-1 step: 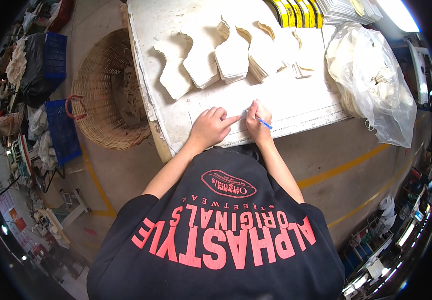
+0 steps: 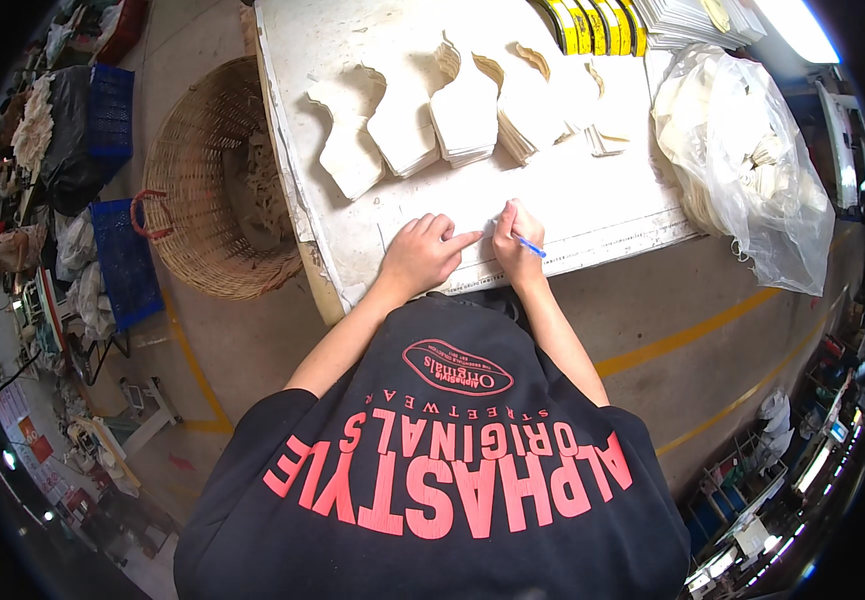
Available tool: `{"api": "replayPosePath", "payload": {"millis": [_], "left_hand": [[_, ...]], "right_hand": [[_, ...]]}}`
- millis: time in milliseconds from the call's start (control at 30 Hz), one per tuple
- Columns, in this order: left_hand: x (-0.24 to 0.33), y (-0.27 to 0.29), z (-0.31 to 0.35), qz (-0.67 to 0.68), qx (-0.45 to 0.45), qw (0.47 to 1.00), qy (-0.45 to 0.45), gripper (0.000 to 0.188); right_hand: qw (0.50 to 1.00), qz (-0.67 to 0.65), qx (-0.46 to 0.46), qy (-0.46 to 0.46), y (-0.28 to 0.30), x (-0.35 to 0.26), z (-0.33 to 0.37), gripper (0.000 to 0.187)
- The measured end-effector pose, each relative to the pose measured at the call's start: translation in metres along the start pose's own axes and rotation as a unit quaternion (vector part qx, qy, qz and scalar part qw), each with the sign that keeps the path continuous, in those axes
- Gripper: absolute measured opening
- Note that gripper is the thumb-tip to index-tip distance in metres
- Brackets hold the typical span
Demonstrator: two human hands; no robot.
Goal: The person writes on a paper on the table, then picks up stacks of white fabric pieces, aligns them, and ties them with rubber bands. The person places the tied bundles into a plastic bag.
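Here the right hand (image 2: 515,243) is closed around a blue pen (image 2: 529,245), its tip on a white sheet (image 2: 592,215) lying flat at the near edge of the worktable (image 2: 312,60). The left hand (image 2: 422,255) rests loosely curled on the sheet, forefinger extended toward the pen. Beyond stand about five stacks of cream cut pieces (image 2: 462,120); one wicker basket (image 2: 187,185) sits left.
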State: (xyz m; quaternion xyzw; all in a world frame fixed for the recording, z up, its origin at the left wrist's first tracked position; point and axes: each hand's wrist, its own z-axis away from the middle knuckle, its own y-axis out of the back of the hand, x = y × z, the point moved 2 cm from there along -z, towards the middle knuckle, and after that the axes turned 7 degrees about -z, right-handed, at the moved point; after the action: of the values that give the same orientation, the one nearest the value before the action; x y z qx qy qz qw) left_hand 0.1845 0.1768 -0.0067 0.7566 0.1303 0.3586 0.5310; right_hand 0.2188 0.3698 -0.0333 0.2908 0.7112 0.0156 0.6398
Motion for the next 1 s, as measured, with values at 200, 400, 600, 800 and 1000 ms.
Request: {"api": "replayPosePath", "payload": {"millis": [200, 400, 600, 800, 1000], "left_hand": [[-0.006, -0.001, -0.006, -0.002, 0.003, 1.000, -0.003, 0.046], [-0.007, -0.002, -0.005, 0.012, 0.005, 1.000, 0.001, 0.050], [-0.007, -0.002, -0.004, 0.021, 0.010, 1.000, 0.003, 0.048], [-0.007, 0.000, -0.005, 0.008, 0.018, 1.000, -0.004, 0.045], [-0.006, -0.001, -0.004, 0.009, 0.017, 1.000, -0.001, 0.046]], "right_hand": [[1.000, 0.000, 0.019, 0.005, -0.003, 0.005, -0.008, 0.031], [1.000, 0.008, 0.018, 0.012, -0.003, 0.005, -0.008, 0.031], [0.999, 0.001, 0.034, 0.022, -0.006, 0.000, -0.009, 0.036], [0.999, 0.020, 0.044, -0.016, -0.002, 0.010, -0.010, 0.035], [0.998, 0.003, 0.057, -0.041, 0.021, 0.014, -0.010, 0.040]]}}
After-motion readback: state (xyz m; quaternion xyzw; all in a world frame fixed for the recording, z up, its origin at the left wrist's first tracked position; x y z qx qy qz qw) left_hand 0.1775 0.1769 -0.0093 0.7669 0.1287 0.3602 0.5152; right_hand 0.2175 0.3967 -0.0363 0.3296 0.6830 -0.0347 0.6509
